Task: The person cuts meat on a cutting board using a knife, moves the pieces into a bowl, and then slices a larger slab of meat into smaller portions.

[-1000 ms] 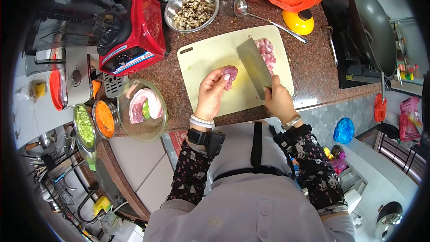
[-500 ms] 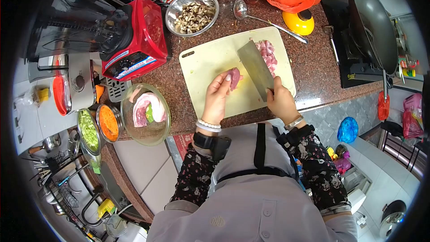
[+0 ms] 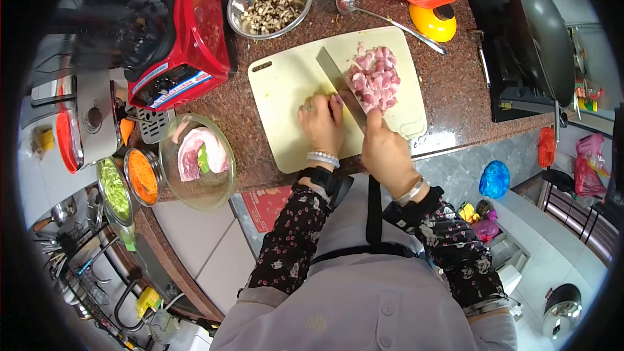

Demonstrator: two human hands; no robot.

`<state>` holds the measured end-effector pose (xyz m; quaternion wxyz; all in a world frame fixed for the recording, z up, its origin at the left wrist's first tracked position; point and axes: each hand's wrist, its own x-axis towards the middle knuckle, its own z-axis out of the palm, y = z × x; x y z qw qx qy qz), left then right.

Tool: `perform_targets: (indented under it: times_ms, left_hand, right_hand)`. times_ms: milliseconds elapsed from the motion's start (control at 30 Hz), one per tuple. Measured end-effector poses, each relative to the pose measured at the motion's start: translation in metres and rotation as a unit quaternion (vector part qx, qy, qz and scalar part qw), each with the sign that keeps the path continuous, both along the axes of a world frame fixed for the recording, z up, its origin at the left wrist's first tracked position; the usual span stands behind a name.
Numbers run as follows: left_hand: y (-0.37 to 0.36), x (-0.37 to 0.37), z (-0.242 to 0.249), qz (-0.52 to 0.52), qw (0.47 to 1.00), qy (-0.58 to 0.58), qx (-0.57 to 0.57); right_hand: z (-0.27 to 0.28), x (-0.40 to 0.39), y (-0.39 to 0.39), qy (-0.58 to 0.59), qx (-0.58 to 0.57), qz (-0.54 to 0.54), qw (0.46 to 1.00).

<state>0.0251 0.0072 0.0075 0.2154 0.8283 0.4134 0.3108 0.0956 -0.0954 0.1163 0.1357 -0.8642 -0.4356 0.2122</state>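
Right hand (image 3: 392,156) clenched on its handle, I hold the cleaver (image 3: 333,76) over the cutting board (image 3: 286,97), between diced meat (image 3: 376,79) and my left hand (image 3: 320,122), its fingers curled; whether they grip anything, I cannot tell. Beyond the board sits a mushroom bowl (image 3: 237,6); left of the board, a glass bowl (image 3: 207,193).
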Motion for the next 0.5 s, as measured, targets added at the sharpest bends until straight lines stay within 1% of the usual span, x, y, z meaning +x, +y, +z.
perform_targets:
  times_ms: [100, 200, 267, 300, 400, 500]
  left_hand:
    - [-0.001, 0.0, -0.001, 0.006, 1.0, 0.006, 0.021]
    - [0.0, -0.001, 0.006, -0.006, 0.998, 0.011, 0.057]
    - [0.0, -0.001, 0.008, -0.01, 0.999, 0.031, 0.042]
    - [0.002, 0.0, 0.008, -0.013, 0.998, 0.039, 0.038]
    - [0.003, -0.002, 0.006, -0.033, 0.999, 0.02, -0.018]
    - [0.005, -0.002, -0.006, -0.046, 0.999, -0.017, -0.002]
  right_hand:
    - [-0.007, -0.007, 0.014, -0.006, -0.003, 0.012, 1.0]
    - [-0.006, -0.011, 0.009, -0.032, -0.032, 0.035, 0.998]
    - [0.003, -0.018, -0.016, -0.017, -0.117, 0.044, 0.992]
    - [0.01, -0.022, -0.023, -0.022, -0.121, 0.05, 0.991]
    - [0.001, -0.025, -0.019, -0.017, -0.094, 0.054, 0.994]
    - [-0.021, -0.007, 0.039, -0.032, -0.074, 0.065, 0.995]
